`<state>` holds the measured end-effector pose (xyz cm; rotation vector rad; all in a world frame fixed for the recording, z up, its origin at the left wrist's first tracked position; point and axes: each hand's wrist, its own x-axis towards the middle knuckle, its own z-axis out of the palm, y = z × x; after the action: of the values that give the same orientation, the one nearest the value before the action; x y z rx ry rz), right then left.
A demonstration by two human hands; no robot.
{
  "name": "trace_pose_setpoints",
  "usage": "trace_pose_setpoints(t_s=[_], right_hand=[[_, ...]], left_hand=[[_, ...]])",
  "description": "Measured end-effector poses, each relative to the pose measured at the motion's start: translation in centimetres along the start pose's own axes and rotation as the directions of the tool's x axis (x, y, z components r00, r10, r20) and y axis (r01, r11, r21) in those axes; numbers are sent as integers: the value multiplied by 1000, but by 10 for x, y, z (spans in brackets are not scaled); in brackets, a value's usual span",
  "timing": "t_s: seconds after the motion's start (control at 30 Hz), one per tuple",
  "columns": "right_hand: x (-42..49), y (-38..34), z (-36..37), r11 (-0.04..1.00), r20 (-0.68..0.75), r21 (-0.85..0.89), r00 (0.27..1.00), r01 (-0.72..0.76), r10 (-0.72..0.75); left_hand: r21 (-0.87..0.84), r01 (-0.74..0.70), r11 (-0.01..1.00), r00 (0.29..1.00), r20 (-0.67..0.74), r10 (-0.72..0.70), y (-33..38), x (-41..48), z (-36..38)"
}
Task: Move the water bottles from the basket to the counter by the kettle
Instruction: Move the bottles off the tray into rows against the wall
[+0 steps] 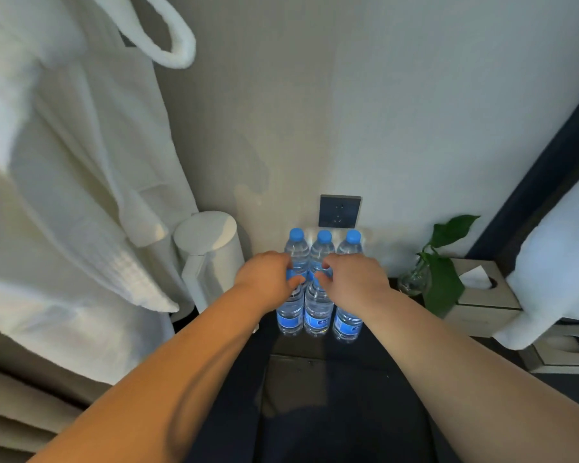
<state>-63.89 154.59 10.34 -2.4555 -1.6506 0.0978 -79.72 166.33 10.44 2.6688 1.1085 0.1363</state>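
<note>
Hands: left hand [264, 279] curls round front-left bottle [288, 317], right hand [353, 279] round front-middle bottle [317, 315] | Handling: seem full, heavyish, thin slick plastic, likely dents | Hold: mid-body, not cap

I see a plain pale wall [398, 95] behind the dark counter [301, 346]. A grey socket plate [339, 211] is mounted low on the wall, above the counter's back edge. A white bathrobe [64, 195] hangs at left. Near the counter's right edge stand a leafy plant [446, 282] in a glass vase [414, 279] and a tissue box [482, 299]. Lighting is soft.
</note>
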Motion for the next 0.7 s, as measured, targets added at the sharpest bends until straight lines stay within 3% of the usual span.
trace_pose_setpoints(t_s=[0.7], right_hand=[[-6, -27, -9, 975, 203, -222, 977, -20, 66]], left_hand=[[-34, -56, 998, 984, 169, 61, 4, -8, -7]])
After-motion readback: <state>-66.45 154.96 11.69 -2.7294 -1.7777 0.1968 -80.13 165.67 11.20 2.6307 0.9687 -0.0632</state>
